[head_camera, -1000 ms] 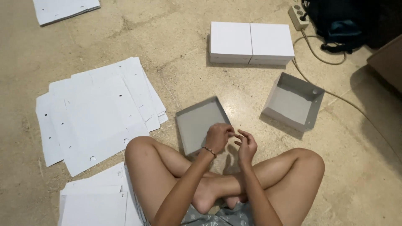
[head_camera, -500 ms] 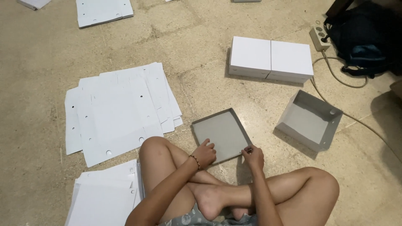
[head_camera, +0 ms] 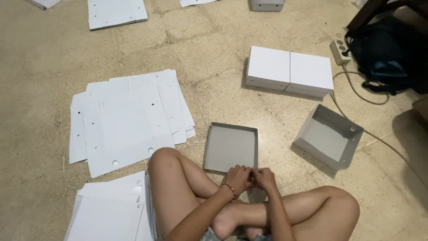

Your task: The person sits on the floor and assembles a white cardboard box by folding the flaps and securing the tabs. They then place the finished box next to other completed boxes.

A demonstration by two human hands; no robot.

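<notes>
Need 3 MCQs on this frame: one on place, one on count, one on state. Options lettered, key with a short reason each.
1. Where does the shallow grey tray lie?
A. On the floor just ahead of the hands
B. On top of the closed white boxes
C. Inside the dark bag

2. How many closed white boxes sit side by side beyond the tray?
A. One
B. Two
C. Four

3. How is the deeper grey box to the right?
A. Lidded
B. Flattened
C. Open, with nothing inside

Key: 1 A, the left hand and right hand meet at its near edge. 2 B, one seam divides two white tops. 3 C, its bare inner bottom shows.
</notes>
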